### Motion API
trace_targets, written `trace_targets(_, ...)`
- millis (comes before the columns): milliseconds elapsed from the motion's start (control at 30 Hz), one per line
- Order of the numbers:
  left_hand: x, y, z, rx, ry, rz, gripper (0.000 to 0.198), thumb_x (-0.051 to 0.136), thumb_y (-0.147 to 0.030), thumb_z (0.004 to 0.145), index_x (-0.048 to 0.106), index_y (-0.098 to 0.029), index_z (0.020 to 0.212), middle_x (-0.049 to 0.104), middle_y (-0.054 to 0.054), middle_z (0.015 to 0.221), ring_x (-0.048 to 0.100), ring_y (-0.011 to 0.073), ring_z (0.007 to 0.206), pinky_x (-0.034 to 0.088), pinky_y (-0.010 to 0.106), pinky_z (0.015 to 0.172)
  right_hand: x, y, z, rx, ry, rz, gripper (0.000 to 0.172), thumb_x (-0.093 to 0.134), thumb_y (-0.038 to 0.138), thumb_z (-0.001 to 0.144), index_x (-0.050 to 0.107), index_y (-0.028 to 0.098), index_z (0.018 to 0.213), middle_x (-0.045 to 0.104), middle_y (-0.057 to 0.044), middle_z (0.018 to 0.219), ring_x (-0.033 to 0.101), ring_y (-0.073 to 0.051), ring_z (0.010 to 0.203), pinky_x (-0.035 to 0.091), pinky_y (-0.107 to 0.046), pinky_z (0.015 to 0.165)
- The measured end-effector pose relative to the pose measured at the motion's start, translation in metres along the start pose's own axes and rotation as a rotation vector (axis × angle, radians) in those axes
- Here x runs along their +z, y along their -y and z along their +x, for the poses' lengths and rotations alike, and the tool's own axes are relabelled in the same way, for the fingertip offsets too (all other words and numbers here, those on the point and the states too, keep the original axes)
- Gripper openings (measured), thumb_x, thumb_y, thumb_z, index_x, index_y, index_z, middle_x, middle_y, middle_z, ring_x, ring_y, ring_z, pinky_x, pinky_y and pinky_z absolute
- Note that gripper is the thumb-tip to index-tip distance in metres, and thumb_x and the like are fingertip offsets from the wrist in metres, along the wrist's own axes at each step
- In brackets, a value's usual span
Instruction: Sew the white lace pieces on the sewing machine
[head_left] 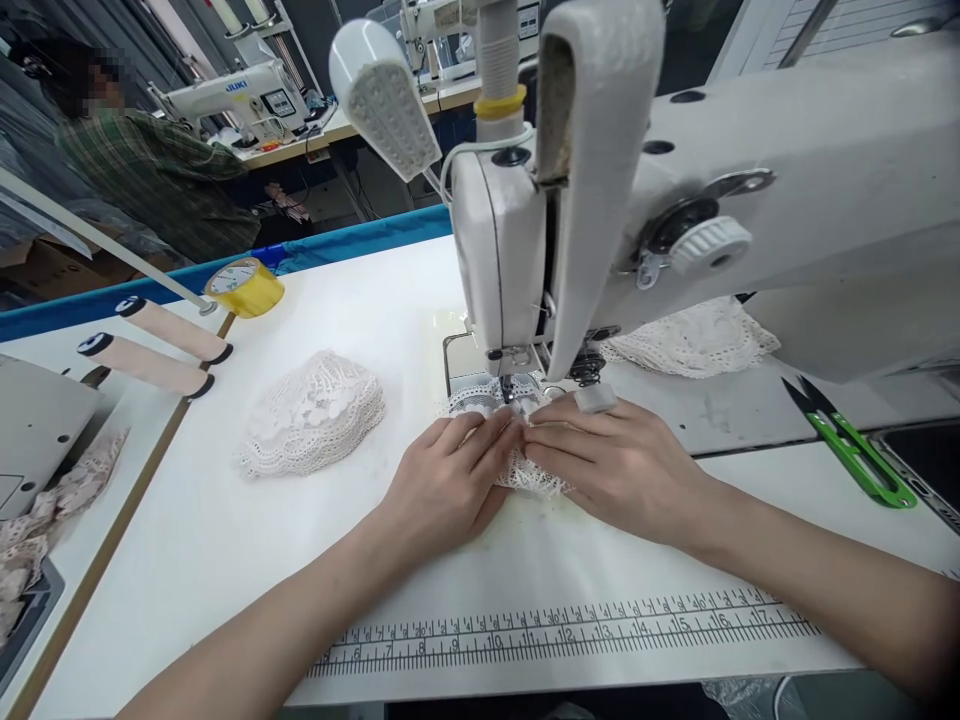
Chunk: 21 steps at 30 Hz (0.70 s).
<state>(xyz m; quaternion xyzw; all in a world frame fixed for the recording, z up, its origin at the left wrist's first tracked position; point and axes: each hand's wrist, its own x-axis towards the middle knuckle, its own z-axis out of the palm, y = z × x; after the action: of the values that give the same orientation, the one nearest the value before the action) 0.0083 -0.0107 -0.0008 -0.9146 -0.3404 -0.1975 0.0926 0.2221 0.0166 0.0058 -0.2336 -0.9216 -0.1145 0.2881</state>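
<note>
A piece of white lace (534, 476) lies under the presser foot (507, 388) of a white sewing machine (499, 250). My left hand (454, 470) presses on the lace from the left, its fingers bent together close to the foot. From the right, my right hand (619, 465) grips the same lace, fingertips nearly meeting those of the left. Part of the lace is hidden beneath both hands. On the table to the left sits a stack of lace pieces (315, 415), and more lace (694, 338) rests behind the machine's needle end, at right.
Green thread snips (862, 455) lie at the right. Two thread cones (150, 365) and a yellow tape roll (246, 288) stand at the left. A ruler scale (562, 635) runs along the front edge. Another person (150, 170) sits near a second machine (240, 100).
</note>
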Motion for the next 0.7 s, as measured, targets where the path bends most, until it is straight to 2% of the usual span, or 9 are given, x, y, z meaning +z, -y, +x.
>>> trace_targets(133,0.0006,0.0006,-0.0018,0.039,0.012,0.088,0.034,0.051,-0.015,0.09,0.062,-0.004,0.12,0.067,0.015,0.12,0.057,0.0312,0.12,0.055,0.042,0.087,-0.0024,0.0008,0.001,-0.023,-0.029,0.006,0.028,0.046,0.004,0.091,0.071,0.017,0.086,0.075,-0.001,0.087,0.065,-0.015,0.082,0.045,-0.03,0.074)
trace_targets(333,0.0015,0.0011,-0.0012,0.052,-0.01,0.101,0.031,0.051,-0.016,0.09,0.064,-0.003,0.116,0.069,0.014,0.116,0.061,0.0278,0.116,0.055,0.04,0.09,-0.0016,0.0012,0.0019,-0.023,-0.027,0.007,0.029,0.046,0.003,0.09,0.071,0.017,0.085,0.075,-0.001,0.087,0.066,-0.015,0.082,0.045,-0.031,0.075)
trace_targets(700,0.002,0.0049,0.0036,0.026,-0.012,0.11,0.032,0.049,-0.017,0.091,0.064,-0.007,0.117,0.069,0.012,0.117,0.061,0.0268,0.116,0.052,0.041,0.091,0.0026,-0.0023,-0.0015,-0.015,-0.005,-0.004,0.029,0.046,0.002,0.089,0.071,0.017,0.09,0.075,-0.001,0.092,0.067,-0.015,0.087,0.048,-0.032,0.079)
